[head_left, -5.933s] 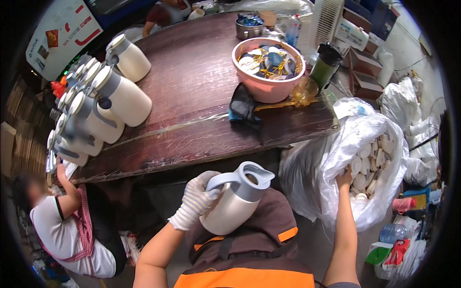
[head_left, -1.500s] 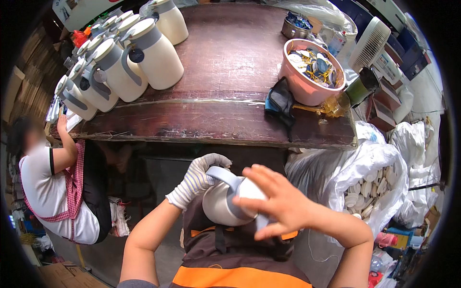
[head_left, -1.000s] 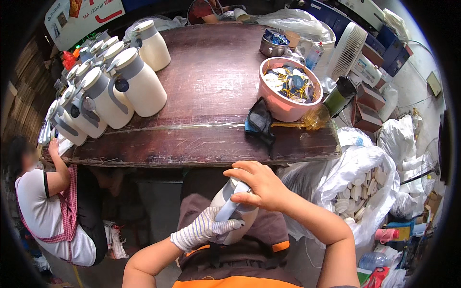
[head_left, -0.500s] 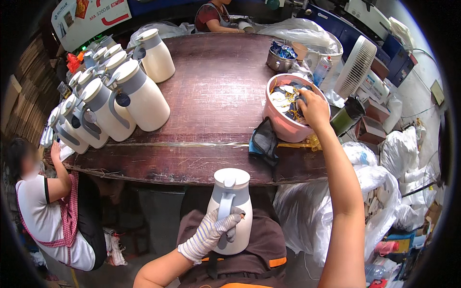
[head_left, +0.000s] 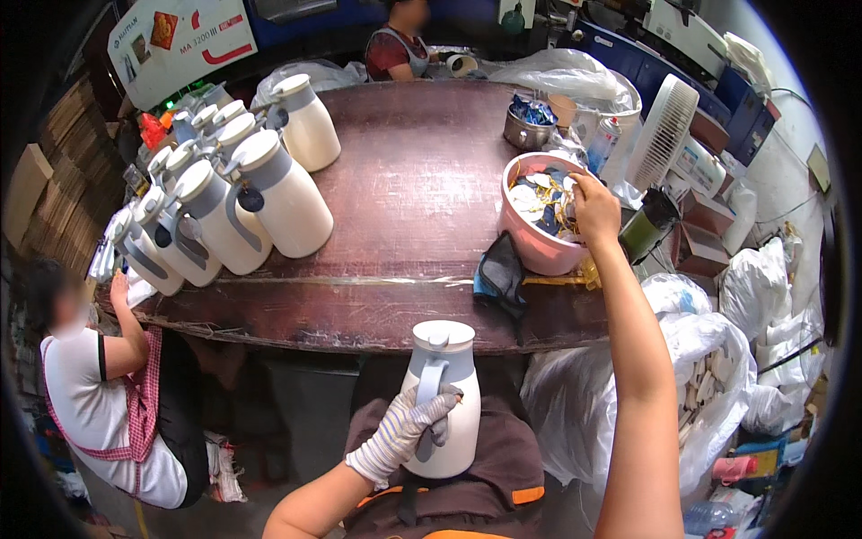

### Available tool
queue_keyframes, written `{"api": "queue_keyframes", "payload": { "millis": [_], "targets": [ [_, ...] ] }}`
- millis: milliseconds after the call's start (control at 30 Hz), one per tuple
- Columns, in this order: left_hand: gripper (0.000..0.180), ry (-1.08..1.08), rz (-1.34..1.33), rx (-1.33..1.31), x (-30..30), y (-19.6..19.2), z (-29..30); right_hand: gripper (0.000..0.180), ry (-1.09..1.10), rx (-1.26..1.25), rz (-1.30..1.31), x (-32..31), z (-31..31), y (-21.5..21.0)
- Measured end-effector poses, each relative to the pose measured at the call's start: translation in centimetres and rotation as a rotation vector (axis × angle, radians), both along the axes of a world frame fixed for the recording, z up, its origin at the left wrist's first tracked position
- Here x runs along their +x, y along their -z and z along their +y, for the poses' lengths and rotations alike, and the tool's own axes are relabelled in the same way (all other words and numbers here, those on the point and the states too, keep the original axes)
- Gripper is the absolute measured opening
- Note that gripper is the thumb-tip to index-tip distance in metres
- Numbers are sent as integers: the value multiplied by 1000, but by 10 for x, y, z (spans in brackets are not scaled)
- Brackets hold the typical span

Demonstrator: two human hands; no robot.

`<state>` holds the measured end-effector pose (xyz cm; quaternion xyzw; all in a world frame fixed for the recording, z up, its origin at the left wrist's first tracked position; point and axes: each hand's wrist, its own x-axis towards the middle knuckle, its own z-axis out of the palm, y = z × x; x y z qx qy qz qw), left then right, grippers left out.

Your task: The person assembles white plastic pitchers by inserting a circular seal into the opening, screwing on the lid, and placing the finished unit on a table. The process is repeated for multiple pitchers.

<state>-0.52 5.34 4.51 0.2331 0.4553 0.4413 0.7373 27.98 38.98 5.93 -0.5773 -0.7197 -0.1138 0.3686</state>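
Note:
A cream vacuum jug (head_left: 460,427) with a grey collar and white lid stands upright on my lap. My left hand (head_left: 417,427), in a striped work glove, is closed around its grey handle. My bare right hand (head_left: 596,208) is over the right side of a pink bucket (head_left: 539,241) on the table. Its fingers are pinched together at a white hang tag (head_left: 568,183) among the bucket's contents. Several round hang tags (head_left: 530,199), white and dark, with gold strings fill the bucket; my hand hides part of them.
Several similar jugs (head_left: 285,202) stand at the table's left. Beside the bucket lie a dark cloth (head_left: 501,277), a metal pot (head_left: 525,135), a spray can (head_left: 603,144) and a green cup (head_left: 651,225). A fan (head_left: 664,130) stands behind. Co-workers sit left (head_left: 108,404) and far (head_left: 395,45).
My right hand has drawn back slightly toward the bucket's right rim, its fingers now pinched. The whole view has shifted a little; the left hand keeps its hold on the jug.

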Motion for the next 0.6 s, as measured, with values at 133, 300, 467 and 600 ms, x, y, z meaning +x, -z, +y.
{"api": "queue_keyframes", "payload": {
  "millis": [133, 300, 467, 600],
  "targets": [
    [27, -6, -19, 10, -4, 3, -1, 21, -102, 170, 503, -13, -21, -15],
    [46, -39, -35, 46, -10, 15, -4, 24, -419, -490, 1038, -59, -150, -18],
    [59, -36, -53, 54, -7, 19, -3, 19, -420, -305, 984, -56, -142, 26],
    [55, -80, -105, 44, -9, 19, -2, 21, -301, -425, 700, -50, -127, 11]
  ]
}}
